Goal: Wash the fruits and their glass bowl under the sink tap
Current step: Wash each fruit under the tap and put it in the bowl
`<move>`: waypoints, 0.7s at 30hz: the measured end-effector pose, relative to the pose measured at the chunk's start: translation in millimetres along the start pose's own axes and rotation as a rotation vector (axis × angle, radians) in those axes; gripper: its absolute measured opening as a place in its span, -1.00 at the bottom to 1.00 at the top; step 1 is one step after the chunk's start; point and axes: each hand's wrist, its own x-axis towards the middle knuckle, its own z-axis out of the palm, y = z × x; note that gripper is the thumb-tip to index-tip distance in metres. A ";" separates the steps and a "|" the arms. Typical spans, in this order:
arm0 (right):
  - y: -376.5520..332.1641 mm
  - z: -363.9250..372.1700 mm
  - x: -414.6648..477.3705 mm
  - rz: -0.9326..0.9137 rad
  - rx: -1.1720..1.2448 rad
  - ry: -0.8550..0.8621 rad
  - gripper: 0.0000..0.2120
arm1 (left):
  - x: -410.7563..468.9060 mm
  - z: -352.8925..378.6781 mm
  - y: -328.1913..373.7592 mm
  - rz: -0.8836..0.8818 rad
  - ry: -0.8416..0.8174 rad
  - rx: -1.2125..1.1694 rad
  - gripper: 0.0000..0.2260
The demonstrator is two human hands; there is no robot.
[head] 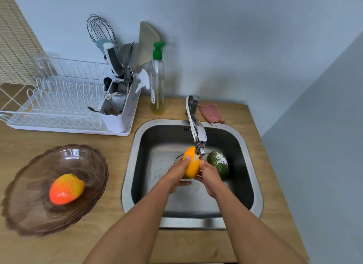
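Over the steel sink point(253, 187), my left hand point(177, 174) and my right hand point(209, 176) both grip a yellow-orange fruit point(191, 165), holding it upright under water running from the tap point(197, 130). A green fruit point(219, 163) with white foam on top lies in the sink just right of my right hand. On the counter to the left stands a brown-tinted glass bowl point(25, 204) with a scalloped rim; an orange-red mango point(66, 189) lies inside it.
A white dish rack point(59, 100) with a utensil holder, whisk and cutlery stands at the back left. A soap bottle point(157, 79) with a green pump is behind the sink, a red cloth point(211, 113) beside the tap base. A wall closes the right side.
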 end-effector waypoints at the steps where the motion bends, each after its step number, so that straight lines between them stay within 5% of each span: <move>1: 3.8 -0.5 1.1 -0.026 -0.104 0.038 -0.72 | 0.1 -0.2 -0.2 0.006 -0.006 -0.030 -0.52; 5: 10.3 -4.1 3.0 -0.085 -0.225 0.217 -0.77 | 0.1 0.3 -1.2 0.121 0.113 0.048 -0.47; 13: 3.4 0.1 -4.0 -0.035 -0.103 0.083 -0.71 | -9.0 0.2 0.3 0.185 0.188 0.086 -0.64; 21: 7.6 6.9 -7.5 0.011 -0.137 0.063 -0.59 | -22.2 -8.3 7.3 0.049 -0.009 0.012 -0.55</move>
